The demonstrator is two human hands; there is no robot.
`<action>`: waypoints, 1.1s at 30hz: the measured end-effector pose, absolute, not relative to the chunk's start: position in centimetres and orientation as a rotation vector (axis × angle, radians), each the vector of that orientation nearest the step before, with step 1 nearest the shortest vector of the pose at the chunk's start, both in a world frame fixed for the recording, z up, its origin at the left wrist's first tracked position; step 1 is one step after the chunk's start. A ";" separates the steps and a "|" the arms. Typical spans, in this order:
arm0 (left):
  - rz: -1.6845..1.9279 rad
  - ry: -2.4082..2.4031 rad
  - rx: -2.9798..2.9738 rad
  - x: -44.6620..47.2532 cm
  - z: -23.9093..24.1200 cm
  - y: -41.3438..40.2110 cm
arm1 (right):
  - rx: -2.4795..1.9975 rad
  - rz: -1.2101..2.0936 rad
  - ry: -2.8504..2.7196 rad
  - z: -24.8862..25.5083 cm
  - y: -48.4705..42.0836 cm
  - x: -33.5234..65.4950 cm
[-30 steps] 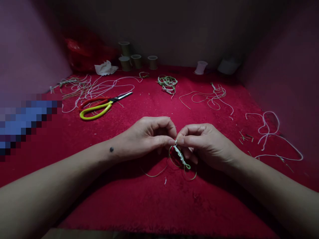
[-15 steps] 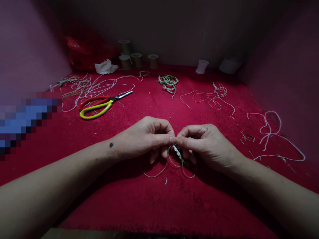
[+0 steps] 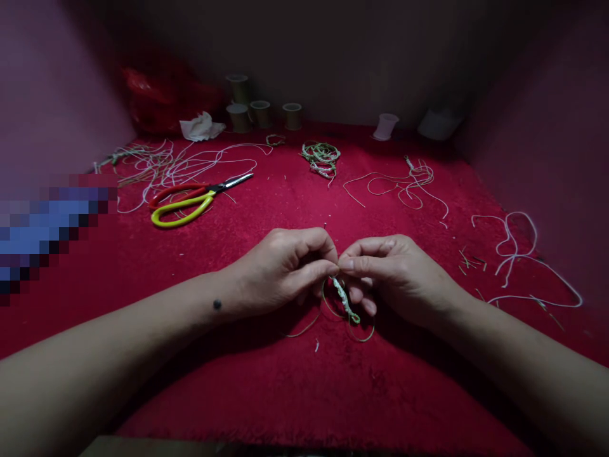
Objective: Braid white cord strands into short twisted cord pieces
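Close together over the red cloth, my left hand (image 3: 304, 263) and my right hand (image 3: 387, 270) pinch thumb against forefinger. Between them is the upper end of a short braided cord (image 3: 341, 295) in white and green. It hangs down below the fingertips, tilted to the right, with a small green loop at its lower end. Thin olive strands (image 3: 364, 339) curve out from the pinch and droop over the cloth. The exact spot where each hand grips the cord is hidden by the fingers.
Scissors (image 3: 183, 212) with red and yellow handles lie at left, beside tangled pale cords (image 3: 171, 165). A pile of braided bracelets (image 3: 321, 155) sits behind my hands. Thread spools (image 3: 292, 117) stand at the back. Loose cords (image 3: 514, 254) and clippings lie at right.
My left hand has shifted slightly right and its lower fingers have curled in. The braided cord's looped end now shows more clearly, and the left strand has been drawn shorter.
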State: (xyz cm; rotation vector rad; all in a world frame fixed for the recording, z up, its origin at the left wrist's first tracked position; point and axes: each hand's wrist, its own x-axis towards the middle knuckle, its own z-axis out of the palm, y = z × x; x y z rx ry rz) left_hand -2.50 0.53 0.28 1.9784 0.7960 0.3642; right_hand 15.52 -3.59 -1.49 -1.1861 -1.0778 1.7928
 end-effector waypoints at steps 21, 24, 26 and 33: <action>0.168 0.919 1.445 -2.3 0.9 0.6 | -1.306 1.549 -1.246 -0.8 -4.0 15.1; 0.202 0.934 1.445 -2.3 0.7 0.5 | -1.334 1.511 -1.283 -0.8 -4.1 15.0; 0.224 0.943 1.442 -2.3 0.6 0.5 | -1.348 1.478 -1.304 -0.8 -4.2 14.9; 0.246 0.967 1.404 -2.2 0.6 0.3 | -1.390 1.146 -1.545 -1.6 -4.6 14.8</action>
